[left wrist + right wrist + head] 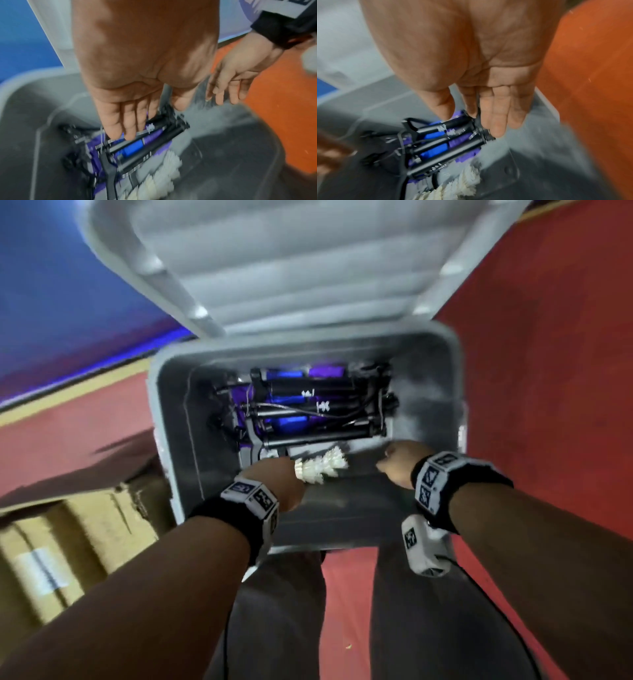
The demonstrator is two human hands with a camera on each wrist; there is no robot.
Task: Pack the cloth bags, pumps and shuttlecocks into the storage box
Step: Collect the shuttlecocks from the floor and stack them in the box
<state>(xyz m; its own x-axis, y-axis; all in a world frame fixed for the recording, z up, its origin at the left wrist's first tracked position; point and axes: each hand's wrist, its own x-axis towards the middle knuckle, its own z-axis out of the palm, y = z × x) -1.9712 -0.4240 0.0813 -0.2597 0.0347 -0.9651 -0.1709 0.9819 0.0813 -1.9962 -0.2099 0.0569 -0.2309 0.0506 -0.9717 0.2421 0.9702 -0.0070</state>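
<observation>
The grey storage box (432, 378) stands open on the floor, its lid (291, 261) tipped back. At its far end lie several black pumps (318, 402) on top of purple and blue cloth bags (325, 371). A row of white shuttlecocks (320, 469) lies on the box floor just in front of them. My left hand (274, 479) hovers over the shuttlecocks' left end, fingers straight, holding nothing (147, 117). My right hand (390, 462) hangs over the box's right side, also with straight fingers and nothing in it (471, 119). The pumps (447, 140) and shuttlecocks (159, 180) sit below the fingertips.
A cardboard carton (68, 542) stands on the red floor (548, 371) left of the box. A blue mat (68, 285) lies at the far left. My legs (411, 611) are at the box's near edge. The near half of the box floor (342, 508) is bare.
</observation>
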